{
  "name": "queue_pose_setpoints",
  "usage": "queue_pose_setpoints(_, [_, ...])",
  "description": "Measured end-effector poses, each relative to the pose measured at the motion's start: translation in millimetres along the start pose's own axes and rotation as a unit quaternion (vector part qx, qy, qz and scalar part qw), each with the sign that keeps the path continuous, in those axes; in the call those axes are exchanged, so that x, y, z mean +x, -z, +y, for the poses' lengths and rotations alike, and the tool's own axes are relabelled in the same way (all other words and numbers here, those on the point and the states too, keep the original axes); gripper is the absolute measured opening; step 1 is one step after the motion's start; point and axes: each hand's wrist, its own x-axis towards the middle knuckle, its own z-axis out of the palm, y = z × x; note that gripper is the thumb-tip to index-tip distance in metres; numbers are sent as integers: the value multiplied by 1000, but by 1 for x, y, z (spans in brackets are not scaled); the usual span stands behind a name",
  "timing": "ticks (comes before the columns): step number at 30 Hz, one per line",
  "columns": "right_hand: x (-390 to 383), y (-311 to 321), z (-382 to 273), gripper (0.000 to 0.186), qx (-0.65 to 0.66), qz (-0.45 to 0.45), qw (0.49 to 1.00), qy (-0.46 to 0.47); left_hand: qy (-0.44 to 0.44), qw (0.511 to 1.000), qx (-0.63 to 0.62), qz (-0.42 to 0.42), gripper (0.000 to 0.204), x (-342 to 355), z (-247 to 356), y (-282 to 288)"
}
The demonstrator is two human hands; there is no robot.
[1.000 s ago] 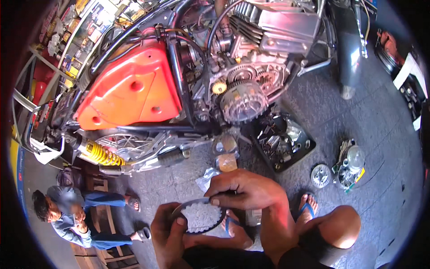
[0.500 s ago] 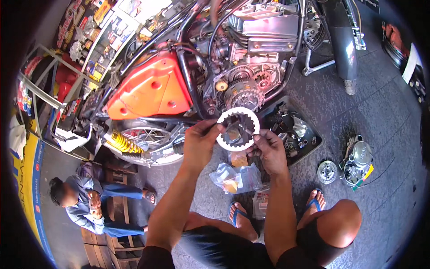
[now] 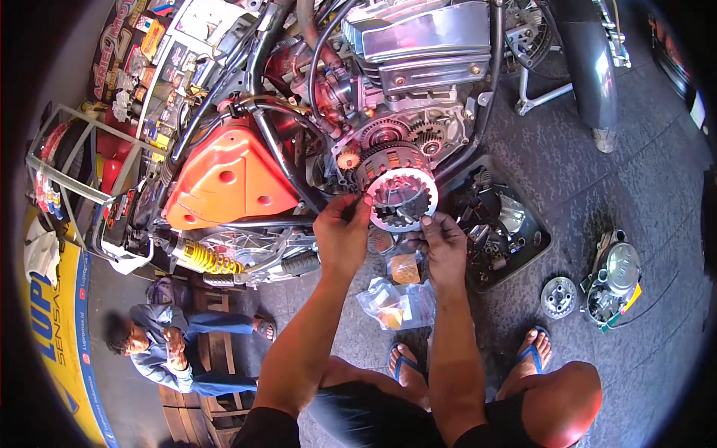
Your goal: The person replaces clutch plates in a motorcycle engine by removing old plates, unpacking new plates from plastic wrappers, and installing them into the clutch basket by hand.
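Both hands are pinching the toothed clutch plate (image 3: 402, 200): left hand (image 3: 342, 233) gripping its left rim, right hand (image 3: 442, 245) its lower edge, lining it onto the clutch basket (image 3: 392, 160); seating it needs tooth alignment, I'm judging.

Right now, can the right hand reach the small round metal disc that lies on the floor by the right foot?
Probably yes, but not at once. The disc lies bare on the floor with nothing in front of it, yet the right hand is busy holding the toothed ring together with the left hand.
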Motion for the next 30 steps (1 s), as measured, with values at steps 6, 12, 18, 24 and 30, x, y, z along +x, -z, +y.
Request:
queue_pose_setpoints(6, [9, -2, 3, 15, 11, 3, 1000, -9, -21, 999, 27, 24, 21, 2, 10, -2])
queue_pose_setpoints(12, [15, -7, 8, 16, 12, 28, 999, -12, -90, 987, 104, 79, 20, 4, 17, -3])
queue_pose_setpoints(18, [26, -13, 14, 17, -25, 74, 997, 29, -183, 969, 148, 80, 18, 12, 12, -3])
queue_pose_setpoints(24, [31, -21, 19, 19, -200, 80, 954, 209, -209, 956, 196, 64, 22, 15, 13, 1])
queue_pose_setpoints(30, [23, -6, 3, 30, -187, -9, 976, 113, -222, 958, 171, 57, 24, 17, 2, 7])
